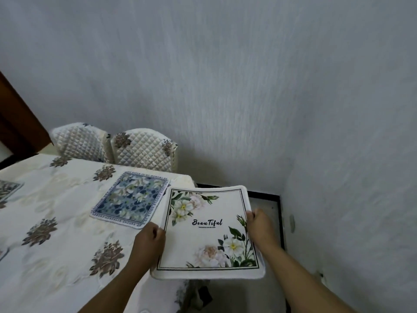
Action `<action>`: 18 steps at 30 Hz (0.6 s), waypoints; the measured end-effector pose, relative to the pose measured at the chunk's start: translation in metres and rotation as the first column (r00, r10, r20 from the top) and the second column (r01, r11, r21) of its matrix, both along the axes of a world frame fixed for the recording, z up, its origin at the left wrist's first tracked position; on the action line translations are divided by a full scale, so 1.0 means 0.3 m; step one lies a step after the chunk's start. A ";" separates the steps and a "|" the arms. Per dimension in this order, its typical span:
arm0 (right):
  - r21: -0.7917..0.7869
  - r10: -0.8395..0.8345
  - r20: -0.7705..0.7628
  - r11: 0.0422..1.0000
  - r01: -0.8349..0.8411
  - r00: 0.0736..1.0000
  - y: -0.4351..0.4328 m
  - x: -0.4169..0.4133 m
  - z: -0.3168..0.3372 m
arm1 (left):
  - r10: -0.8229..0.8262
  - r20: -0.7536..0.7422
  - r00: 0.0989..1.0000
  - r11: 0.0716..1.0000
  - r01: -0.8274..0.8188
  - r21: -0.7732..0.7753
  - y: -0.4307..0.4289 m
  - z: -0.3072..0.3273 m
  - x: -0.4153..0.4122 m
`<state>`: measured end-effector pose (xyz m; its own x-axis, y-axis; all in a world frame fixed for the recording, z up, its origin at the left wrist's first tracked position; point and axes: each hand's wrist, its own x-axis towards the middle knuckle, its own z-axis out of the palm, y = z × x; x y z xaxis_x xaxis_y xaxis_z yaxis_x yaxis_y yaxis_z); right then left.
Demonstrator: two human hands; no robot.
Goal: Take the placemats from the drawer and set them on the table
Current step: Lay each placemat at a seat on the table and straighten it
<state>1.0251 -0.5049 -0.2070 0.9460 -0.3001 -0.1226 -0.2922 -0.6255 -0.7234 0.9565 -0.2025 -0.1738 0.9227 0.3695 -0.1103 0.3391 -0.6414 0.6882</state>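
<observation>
I hold a white placemat printed with flowers and the word "Beautiful" flat in the air, over the right end of the table. My left hand grips its left edge and my right hand grips its right edge. A blue floral placemat lies flat on the cream tablecloth just left of the held one. Part of another blue placemat shows at the far left edge of the table. No drawer is in view.
Two chairs with quilted cream covers, one on the left and one on the right, stand at the table's far side against the grey-white wall. The wall corner and a strip of floor lie to the right of the table. Dark wood furniture shows at far left.
</observation>
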 end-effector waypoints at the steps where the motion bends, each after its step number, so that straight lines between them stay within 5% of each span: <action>1: 0.011 0.000 0.005 1.000 0.000 1.000 -0.007 0.057 -0.003 | 0.004 0.010 1.000 1.000 -0.004 0.001 -0.009 0.001 0.058; 9: -0.069 0.026 0.063 0.997 -0.022 0.998 -0.053 0.520 0.057 | 0.004 0.037 0.999 1.000 -0.004 0.009 -0.027 -0.021 0.518; 18: 0.019 0.103 0.099 0.994 -0.106 0.990 -0.083 1.013 0.090 | 0.116 0.071 0.991 0.993 -0.115 -0.025 -0.087 0.042 0.940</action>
<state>1.3291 -0.5298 -0.1799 0.9798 -0.1971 -0.0343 -0.1535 -0.6306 -0.7608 1.2387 -0.2285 -0.1612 0.8796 0.4726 -0.0537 0.3592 -0.5861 0.7263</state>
